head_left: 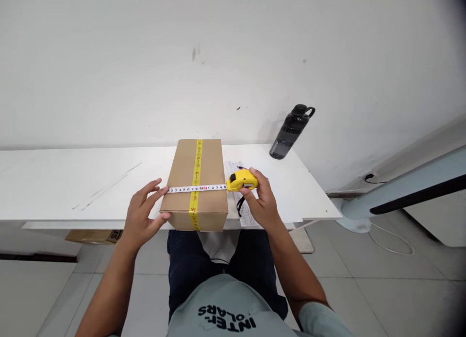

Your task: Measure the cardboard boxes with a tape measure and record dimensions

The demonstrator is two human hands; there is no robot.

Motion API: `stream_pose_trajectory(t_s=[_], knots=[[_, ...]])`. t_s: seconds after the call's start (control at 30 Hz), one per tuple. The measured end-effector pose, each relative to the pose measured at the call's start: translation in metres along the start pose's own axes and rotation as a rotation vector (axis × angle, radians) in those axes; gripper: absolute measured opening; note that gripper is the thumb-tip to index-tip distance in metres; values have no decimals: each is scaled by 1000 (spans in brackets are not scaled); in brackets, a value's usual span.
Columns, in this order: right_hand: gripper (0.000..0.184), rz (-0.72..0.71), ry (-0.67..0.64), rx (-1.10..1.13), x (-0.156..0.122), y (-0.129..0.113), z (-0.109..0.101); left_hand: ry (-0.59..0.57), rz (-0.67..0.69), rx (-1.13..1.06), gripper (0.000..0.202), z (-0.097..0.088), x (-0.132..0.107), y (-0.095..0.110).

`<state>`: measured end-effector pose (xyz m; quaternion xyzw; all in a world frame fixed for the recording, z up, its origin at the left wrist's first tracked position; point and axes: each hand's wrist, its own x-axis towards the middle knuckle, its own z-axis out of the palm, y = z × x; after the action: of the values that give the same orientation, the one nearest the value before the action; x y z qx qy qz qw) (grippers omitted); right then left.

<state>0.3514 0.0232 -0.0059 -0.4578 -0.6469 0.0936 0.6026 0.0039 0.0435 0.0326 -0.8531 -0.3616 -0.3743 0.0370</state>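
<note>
A brown cardboard box (209,172) sealed with a yellow tape strip lies on the white table (73,181). A white measuring blade (196,188) is stretched across its top. My right hand (260,201) grips the yellow tape measure case (242,180) at the box's right edge. My left hand (143,213) rests against the box's left side, index finger and thumb pinning the blade's end at the left edge, other fingers spread.
A dark water bottle (289,132) leans against the wall at the table's far right. A printed paper sheet (238,191) lies under my right hand. A flat cardboard piece (94,236) lies under the table's left. A pale fan-like stand (364,210) and cable are on the right floor.
</note>
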Motion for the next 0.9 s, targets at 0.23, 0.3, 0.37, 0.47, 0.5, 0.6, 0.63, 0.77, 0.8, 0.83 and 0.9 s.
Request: stream_pose_trajectory(t_s=[0.23,0.3,0.37,0.47,0.5,0.6,0.63,0.77,0.8,0.83,0.9], knots=[[57,84,10,35,-1,-3,3,7,-8,-8,48,-3,3,4],[58,131,0,83,-1,-5,4,68,10,4,42,-3,4,4],[58,146,-21,125,-1,-8,4,174,40,92,31,-4,4,6],[56,124,-36,174,-8,-18,0,291,120,272,21,-10,-1,18],[55,127,-24,202,-12,-23,-2,311,152,303,23,-12,-4,27],[49,190,49,354,-33,-42,-10,321,227,269,32,-14,-12,66],[47,213,65,421,-42,-49,-12,308,249,226,33,-12,-14,80],[41,369,27,650,-77,-69,-23,157,352,0,25,18,-14,126],[40,445,9,682,-86,-71,-26,120,374,-64,22,30,-14,131],[39,533,-4,701,-93,-71,-29,82,386,-127,20,43,-14,135],[41,701,-13,717,-107,-66,-34,33,377,-238,21,72,-17,136]])
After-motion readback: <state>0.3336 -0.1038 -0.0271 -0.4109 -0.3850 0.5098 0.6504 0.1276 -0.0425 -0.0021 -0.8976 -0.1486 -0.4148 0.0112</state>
